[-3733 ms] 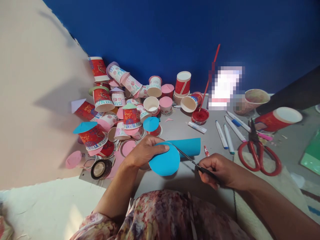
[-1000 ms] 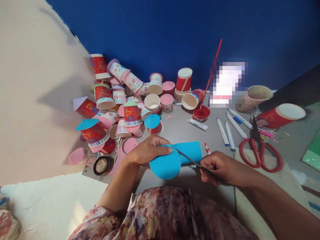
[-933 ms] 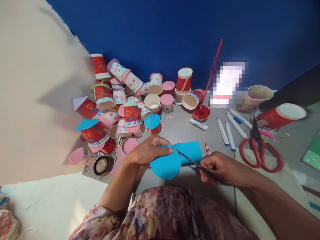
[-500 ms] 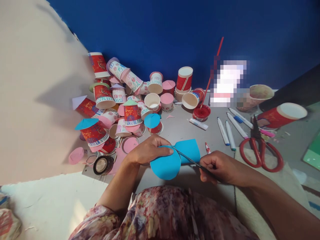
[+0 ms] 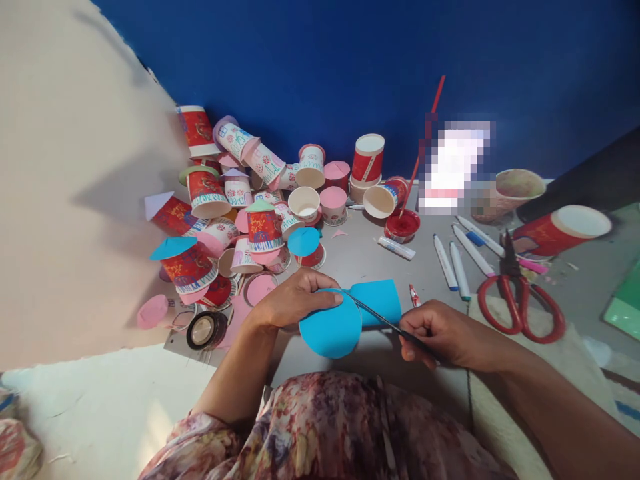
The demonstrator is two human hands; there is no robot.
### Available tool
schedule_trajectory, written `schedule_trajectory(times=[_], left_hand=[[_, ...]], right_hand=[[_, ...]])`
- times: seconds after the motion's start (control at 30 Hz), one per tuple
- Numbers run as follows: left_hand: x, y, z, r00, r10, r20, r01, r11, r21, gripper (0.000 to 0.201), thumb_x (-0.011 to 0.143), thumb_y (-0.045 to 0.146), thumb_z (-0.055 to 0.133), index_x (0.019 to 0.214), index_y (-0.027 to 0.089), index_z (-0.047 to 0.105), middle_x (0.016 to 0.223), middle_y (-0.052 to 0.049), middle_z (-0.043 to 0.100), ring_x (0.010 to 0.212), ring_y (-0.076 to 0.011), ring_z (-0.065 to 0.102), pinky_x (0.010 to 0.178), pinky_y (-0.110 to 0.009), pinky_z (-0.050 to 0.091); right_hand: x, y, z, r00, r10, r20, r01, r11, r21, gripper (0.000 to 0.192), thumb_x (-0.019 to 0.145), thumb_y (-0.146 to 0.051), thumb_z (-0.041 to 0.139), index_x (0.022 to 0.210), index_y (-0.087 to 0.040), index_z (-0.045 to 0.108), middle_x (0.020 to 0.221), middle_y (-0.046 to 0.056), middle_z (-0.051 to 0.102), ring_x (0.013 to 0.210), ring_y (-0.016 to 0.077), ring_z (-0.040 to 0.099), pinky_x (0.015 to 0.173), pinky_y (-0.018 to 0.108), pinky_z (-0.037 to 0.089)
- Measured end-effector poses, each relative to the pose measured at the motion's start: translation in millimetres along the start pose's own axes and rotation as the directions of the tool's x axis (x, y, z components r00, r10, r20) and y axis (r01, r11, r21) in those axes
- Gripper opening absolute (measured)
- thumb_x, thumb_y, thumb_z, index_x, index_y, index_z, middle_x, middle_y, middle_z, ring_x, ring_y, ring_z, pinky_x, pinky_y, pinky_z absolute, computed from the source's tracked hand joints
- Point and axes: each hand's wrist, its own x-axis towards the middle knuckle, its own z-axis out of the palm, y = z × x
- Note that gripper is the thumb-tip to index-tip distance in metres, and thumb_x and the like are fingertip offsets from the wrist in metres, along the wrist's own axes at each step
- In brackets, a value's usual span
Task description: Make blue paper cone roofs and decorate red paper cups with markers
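Item: blue paper sheet [image 5: 350, 313], lower centre of the frame, lying over the grey table [image 5: 365, 260]; its near-left part is already rounded into a disc, its far-right part is a squarish remainder running toward the right. Left hand [image 5: 293, 300]: just left of the sheet, thumb laid flat across the disc's upper edge with the other fingers curled beneath, so the paper is pinched between them. Right hand [image 5: 440, 333]: right of the sheet, fingers folded tight around the dark handles of thin scissors [image 5: 385, 322]. Long axis of the scissors: a diagonal from lower right to upper left, tips meeting the paper at the notch between disc and remainder, just beside the left thumb; whether the blades are parted cannot be told. The left hand is the nearer to the paper, being in contact; the right reaches it only through the blades. Surroundings: heap of decorated paper cups [image 5: 250, 207] in the left centre; red-handled scissors [image 5: 520, 300] at right, well apart; markers [image 5: 453, 263] between; red paint lid [image 5: 401, 225] above centre; tape roll [image 5: 205, 330] at lower left.
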Motion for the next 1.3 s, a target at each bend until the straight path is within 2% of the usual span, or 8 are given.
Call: schedule_trajectory(times=[0.13, 0.3, 0.57, 0.87, 1.0, 1.3], left_hand=[[0.3, -0.5, 0.7, 1.000, -0.022, -0.003, 0.022, 0.998, -0.060, 0.037, 0.077, 0.048, 0.077, 0.081, 0.012, 0.075, 0.073, -0.005, 0.073, 0.062, -0.0129, 0.063, 0.058, -0.023, 0.052], [0.6, 1.2, 1.4, 1.000, -0.018, 0.021, 0.019, 1.000, -0.025, 0.033, 0.079, 0.045, 0.076, 0.078, 0.012, 0.074, 0.071, -0.003, 0.071, 0.060, -0.0114, 0.060, 0.057, -0.021, 0.050], [0.7, 0.3, -0.3, 0.999, -0.013, 0.033, 0.012, 1.000, 0.028, 0.032, 0.081, 0.043, 0.073, 0.076, 0.012, 0.072, 0.070, -0.003, 0.070, 0.060, -0.0114, 0.059, 0.056, -0.021, 0.048], [-0.3, -0.8, -1.2, 0.999, 0.015, -0.034, -0.014, 0.999, 0.034, 0.031, 0.079, 0.044, 0.073, 0.081, 0.013, 0.074, 0.072, -0.003, 0.070, 0.063, -0.0126, 0.060, 0.059, -0.023, 0.049], [-0.7, 0.4, -0.5, 1.000, 0.001, -0.021, 0.001, 0.998, 0.061, 0.031, 0.079, 0.043, 0.073, 0.080, 0.012, 0.074, 0.070, -0.003, 0.069, 0.061, -0.0125, 0.059, 0.058, -0.023, 0.048], [-0.2, 0.6, -0.5, 1.000, -0.019, 0.015, 0.017, 0.993, 0.115, 0.028, 0.081, 0.039, 0.069, 0.079, 0.011, 0.073, 0.068, -0.003, 0.067, 0.059, -0.0112, 0.056, 0.054, -0.022, 0.045]], right_hand=[[1.1, 2.1, 1.0, 1.000, 0.005, -0.007, -0.005, 1.000, 0.010, 0.033, 0.079, -0.046, 0.069, 0.063, -0.019, 0.064, 0.049, 0.000, 0.062, 0.052, 0.0159, 0.063, 0.051, 0.023, 0.041], [1.9, 3.1, 1.0, 1.000, -0.014, 0.013, 0.014, 1.000, 0.016, 0.033, 0.081, -0.041, 0.067, 0.059, -0.019, 0.058, 0.055, 0.001, 0.066, 0.057, 0.0160, 0.065, 0.053, 0.023, 0.041], [-0.1, 2.3, -0.3, 1.000, -0.013, 0.015, 0.013, 1.000, -0.001, 0.037, 0.082, -0.041, 0.066, 0.055, -0.021, 0.049, 0.055, 0.002, 0.065, 0.074, 0.0222, 0.073, 0.057, 0.024, 0.043], [0.2, 0.8, 0.6, 1.000, 0.008, 0.000, -0.008, 0.999, 0.035, 0.032, 0.078, -0.044, 0.068, 0.060, -0.020, 0.056, 0.057, 0.001, 0.067, 0.054, 0.0156, 0.064, 0.053, 0.024, 0.042], [0.4, 2.0, 2.0, 1.000, -0.011, 0.009, 0.011, 0.999, 0.034, 0.034, 0.079, -0.041, 0.067, 0.058, -0.022, 0.049, 0.059, 0.002, 0.069, 0.064, 0.0185, 0.069, 0.056, 0.024, 0.044], [-0.5, -0.8, 1.3, 1.000, -0.019, 0.011, 0.020, 0.999, -0.047, 0.033, 0.080, -0.035, 0.064, 0.057, -0.022, 0.044, 0.057, 0.000, 0.065, 0.078, 0.0224, 0.075, 0.058, 0.024, 0.043]])
